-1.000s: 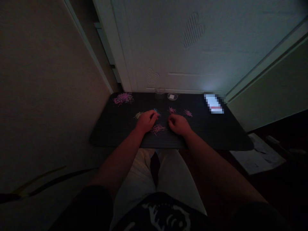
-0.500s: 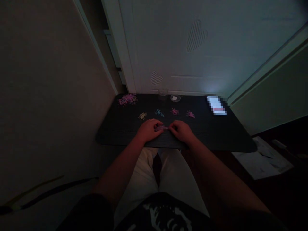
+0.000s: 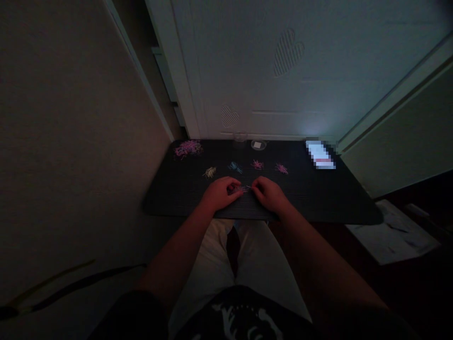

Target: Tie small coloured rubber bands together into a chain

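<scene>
My left hand (image 3: 223,192) rests on the dark table, fingers curled around a small bunch of thin, pale purple strands (image 3: 238,189). Facing it, my right hand (image 3: 266,192) pinches the end of one thin pale strand (image 3: 248,187) between thumb and forefinger. Just beyond the hands lie small separate heaps in a row: a yellowish heap (image 3: 210,172), a blue heap (image 3: 235,167), a pink heap (image 3: 257,165) and a purple-pink heap (image 3: 281,168). The dim light hides whether these pieces are bands or sticks.
A larger mixed heap (image 3: 188,149) of strands lies at the table's back left corner. Behind the row stand a clear cup (image 3: 239,140) and a round clear lid (image 3: 258,145) with a white label. A lit phone (image 3: 320,154), blurred out, lies back right. A white door (image 3: 247,71) rises behind the table (image 3: 318,198).
My right hand has drawn slightly away to the right, widening the gap between the hands, and the pale strand at its fingertips shows more clearly. The view has shifted slightly.
</scene>
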A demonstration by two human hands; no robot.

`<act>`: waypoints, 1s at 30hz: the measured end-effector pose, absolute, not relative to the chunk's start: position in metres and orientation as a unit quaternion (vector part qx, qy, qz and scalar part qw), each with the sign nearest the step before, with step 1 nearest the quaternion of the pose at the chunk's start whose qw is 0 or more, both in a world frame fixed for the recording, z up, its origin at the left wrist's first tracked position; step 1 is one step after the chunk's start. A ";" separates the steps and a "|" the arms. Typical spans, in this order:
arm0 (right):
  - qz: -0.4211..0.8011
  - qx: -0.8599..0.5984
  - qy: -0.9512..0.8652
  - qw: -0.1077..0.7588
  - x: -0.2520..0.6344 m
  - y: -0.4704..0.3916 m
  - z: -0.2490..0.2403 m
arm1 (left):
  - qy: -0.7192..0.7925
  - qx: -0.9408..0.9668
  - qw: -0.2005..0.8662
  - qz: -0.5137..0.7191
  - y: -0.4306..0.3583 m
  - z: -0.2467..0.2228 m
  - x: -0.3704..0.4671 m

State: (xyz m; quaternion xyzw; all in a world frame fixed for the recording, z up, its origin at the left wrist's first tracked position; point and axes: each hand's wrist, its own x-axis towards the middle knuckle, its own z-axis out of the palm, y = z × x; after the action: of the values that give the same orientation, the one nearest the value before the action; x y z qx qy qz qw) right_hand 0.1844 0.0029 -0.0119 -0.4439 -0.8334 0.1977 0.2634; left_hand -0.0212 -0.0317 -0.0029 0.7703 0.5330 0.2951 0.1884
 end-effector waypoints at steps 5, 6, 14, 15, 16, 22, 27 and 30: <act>0.191 -0.435 -0.839 0.267 0.184 0.003 -0.014 | 0.507 0.795 0.159 0.292 -0.027 0.001 -0.019; 0.191 -0.432 -0.840 0.268 0.184 0.003 -0.014 | 0.501 0.801 0.154 0.290 -0.025 0.002 -0.018; 0.207 -0.421 -0.837 0.280 0.184 0.001 -0.011 | 0.472 0.829 0.162 0.254 -0.006 0.002 -0.004; 0.210 -0.421 -0.837 0.280 0.184 0.001 -0.011 | 0.470 0.828 0.159 0.262 -0.005 0.000 -0.004; 0.211 -0.421 -0.837 0.279 0.184 0.002 -0.012 | 0.469 0.826 0.156 0.271 -0.005 -0.002 -0.004; 0.210 -0.425 -0.830 0.293 0.185 0.004 -0.015 | 0.496 0.780 0.170 0.341 -0.007 -0.007 -0.006; 0.220 -0.424 -0.824 0.305 0.186 0.005 -0.016 | 0.518 0.755 0.190 0.355 -0.008 -0.004 -0.005; 0.218 -0.428 -0.823 0.303 0.186 0.005 -0.016 | 0.528 0.741 0.193 0.368 -0.008 -0.005 -0.005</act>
State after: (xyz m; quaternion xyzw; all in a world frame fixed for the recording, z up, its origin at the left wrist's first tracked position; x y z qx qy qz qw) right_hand 0.1862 0.0046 -0.0162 -0.4280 -0.8231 0.2179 0.3031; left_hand -0.0054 -0.0076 -0.0050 0.7406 0.5282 0.3679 0.1928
